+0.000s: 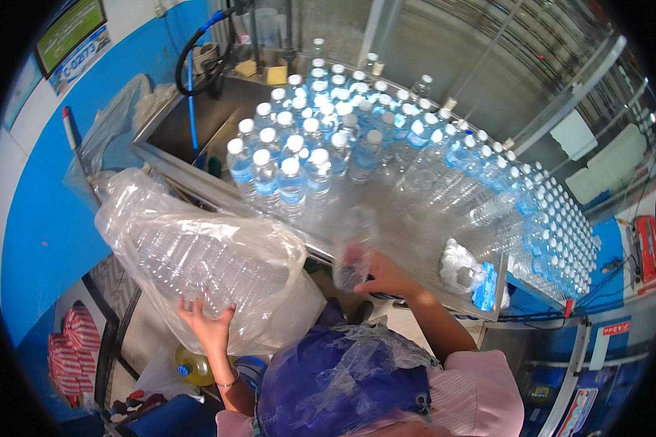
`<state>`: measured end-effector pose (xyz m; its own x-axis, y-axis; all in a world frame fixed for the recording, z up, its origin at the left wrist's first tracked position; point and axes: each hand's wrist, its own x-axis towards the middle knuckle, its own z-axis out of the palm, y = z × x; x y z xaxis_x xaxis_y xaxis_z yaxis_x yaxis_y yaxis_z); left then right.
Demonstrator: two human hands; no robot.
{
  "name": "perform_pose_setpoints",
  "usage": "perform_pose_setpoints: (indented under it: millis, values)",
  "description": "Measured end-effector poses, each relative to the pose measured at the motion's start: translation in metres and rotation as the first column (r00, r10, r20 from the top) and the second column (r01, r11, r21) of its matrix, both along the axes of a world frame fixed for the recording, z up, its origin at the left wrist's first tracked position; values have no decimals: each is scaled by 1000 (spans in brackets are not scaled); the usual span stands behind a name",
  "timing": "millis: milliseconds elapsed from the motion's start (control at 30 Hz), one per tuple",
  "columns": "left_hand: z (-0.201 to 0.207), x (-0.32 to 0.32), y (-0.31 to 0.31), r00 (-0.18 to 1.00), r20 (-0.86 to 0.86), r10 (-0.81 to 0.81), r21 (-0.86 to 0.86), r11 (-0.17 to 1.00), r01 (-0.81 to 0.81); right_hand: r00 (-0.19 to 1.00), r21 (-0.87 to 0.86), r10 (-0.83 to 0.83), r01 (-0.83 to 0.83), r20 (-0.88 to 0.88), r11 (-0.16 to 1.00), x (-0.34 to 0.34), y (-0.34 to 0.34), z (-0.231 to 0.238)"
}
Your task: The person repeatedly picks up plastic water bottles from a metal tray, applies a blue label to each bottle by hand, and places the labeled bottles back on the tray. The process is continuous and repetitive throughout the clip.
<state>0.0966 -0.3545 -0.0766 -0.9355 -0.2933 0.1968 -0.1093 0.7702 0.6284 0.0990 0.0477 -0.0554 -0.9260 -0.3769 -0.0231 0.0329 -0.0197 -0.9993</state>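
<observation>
A clear plastic bottle is in the person's right hand, in front of the torso and just beyond the near edge of a metal surface. Its long axis runs nearly straight up the view, the far end leaning slightly right. Which end is the neck cannot be made out.

The bottle is see-through and colourless, with the reddish tone of fingers showing at its middle. The right hand is closed round it from the right side.

The left hand has its fingers spread against the near side of a large clear bag, which is packed with bare clear bottles lying side by side, their long axes slanting. Whether this hand grips one of them cannot be told.

On the surface, capped bottles stand in a dense crowd, with white caps and pale blue labels; the rows curve away to the right. Near the surface's right end lie a crumpled white bundle and a blue packet.

The held bottle is blurred, its outline faint against the metal. Wrinkled film and glare obscure the bagged bottles, and the person's purple apron is cut off at the lower edge.
</observation>
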Motion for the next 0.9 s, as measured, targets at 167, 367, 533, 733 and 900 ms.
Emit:
perform_pose_setpoints:
  millis: [167,367,533,733,900]
  values:
    - [73,0,71,818,-147,-555,120,811,572,692,331,-692,715,-206,616,30,95,-47]
    - [62,-32,209,463,263,-846,-47,468,882,368,368,-830,904,-418,216,27,160,-87]
    - [34,-52,274,464,589,-662,-140,481,865,419,429,-786,876,-454,220,-2,188,-99]
    - [33,-61,290,467,693,-550,-143,530,836,298,275,-890,939,-346,207,-18,179,-99]
    - [50,-58,290,423,698,-578,-90,515,852,492,411,-136,825,-860,387,35,99,-68]
